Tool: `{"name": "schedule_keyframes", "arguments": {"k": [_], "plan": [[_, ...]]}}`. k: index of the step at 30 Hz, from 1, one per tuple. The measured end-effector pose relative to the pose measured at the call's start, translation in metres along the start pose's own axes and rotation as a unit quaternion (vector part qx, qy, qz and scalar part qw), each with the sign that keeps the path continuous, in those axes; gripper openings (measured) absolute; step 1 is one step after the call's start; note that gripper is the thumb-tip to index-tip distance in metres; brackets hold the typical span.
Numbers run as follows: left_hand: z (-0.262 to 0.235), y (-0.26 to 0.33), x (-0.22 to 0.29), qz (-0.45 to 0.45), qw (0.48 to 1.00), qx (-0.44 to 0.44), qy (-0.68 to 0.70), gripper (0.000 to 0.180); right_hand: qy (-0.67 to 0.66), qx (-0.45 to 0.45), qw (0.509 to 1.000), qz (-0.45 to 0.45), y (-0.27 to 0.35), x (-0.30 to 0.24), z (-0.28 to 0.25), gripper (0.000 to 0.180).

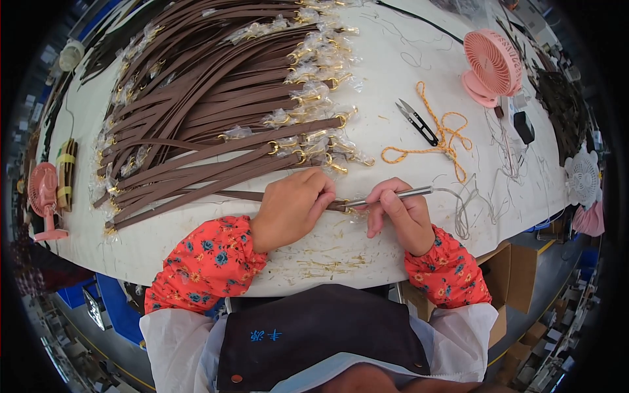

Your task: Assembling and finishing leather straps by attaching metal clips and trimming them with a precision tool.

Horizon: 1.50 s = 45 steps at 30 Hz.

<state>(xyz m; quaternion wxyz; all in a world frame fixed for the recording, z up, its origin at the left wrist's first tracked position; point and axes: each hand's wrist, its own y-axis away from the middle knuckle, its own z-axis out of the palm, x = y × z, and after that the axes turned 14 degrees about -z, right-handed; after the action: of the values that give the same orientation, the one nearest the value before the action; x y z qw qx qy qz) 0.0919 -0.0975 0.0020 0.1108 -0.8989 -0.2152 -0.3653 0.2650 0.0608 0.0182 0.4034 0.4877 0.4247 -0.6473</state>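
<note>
At the near edge of the white table (393, 111), we see the left hand (291, 206) curled down on the end of a brown leather strap (242, 194), fingers pressed together over it. The right hand (403, 213) pinches a slim silver pen-shaped tool (393, 195), its tip touching the strap end. A heap of brown straps with wrapped gold clasps (216, 92) fills the far left; black thread snips (417, 122) lie toward the right edge.

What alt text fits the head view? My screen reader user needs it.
A person's left hand pins a brown strap to a white table while the right hand holds a metal pen-like tool to its end. A pile of brown straps, thread snips and a pink fan lie beyond.
</note>
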Motion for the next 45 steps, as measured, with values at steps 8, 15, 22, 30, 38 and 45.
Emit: {"name": "schedule_keyframes", "arguments": {"k": [8, 15, 22, 30, 38, 45], "plan": [[-0.021, -0.002, 0.001, -0.097, 0.981, -0.120, 0.115, 0.010, 0.013, -0.011, 1.000, -0.014, -0.001, 0.000, 0.002, 0.029], [-0.023, -0.003, 0.002, -0.098, 0.980, -0.139, 0.099, 0.012, 0.015, -0.019, 0.999, -0.025, -0.001, 0.002, 0.002, 0.028], [-0.020, -0.002, -0.002, -0.086, 0.981, -0.135, 0.109, 0.013, 0.020, -0.017, 0.999, -0.030, -0.001, 0.003, 0.002, 0.029], [-0.019, -0.003, -0.002, -0.069, 0.983, -0.128, 0.112, 0.013, 0.019, -0.019, 0.999, -0.028, -0.002, 0.002, 0.003, 0.028], [-0.016, -0.003, -0.007, -0.076, 0.985, -0.100, 0.121, 0.011, 0.024, -0.024, 0.999, -0.027, -0.002, 0.001, 0.003, 0.028], [-0.035, -0.003, 0.005, -0.013, 0.978, -0.208, 0.031, 0.012, 0.023, 0.013, 0.996, -0.090, -0.001, 0.006, 0.000, 0.023]]}}
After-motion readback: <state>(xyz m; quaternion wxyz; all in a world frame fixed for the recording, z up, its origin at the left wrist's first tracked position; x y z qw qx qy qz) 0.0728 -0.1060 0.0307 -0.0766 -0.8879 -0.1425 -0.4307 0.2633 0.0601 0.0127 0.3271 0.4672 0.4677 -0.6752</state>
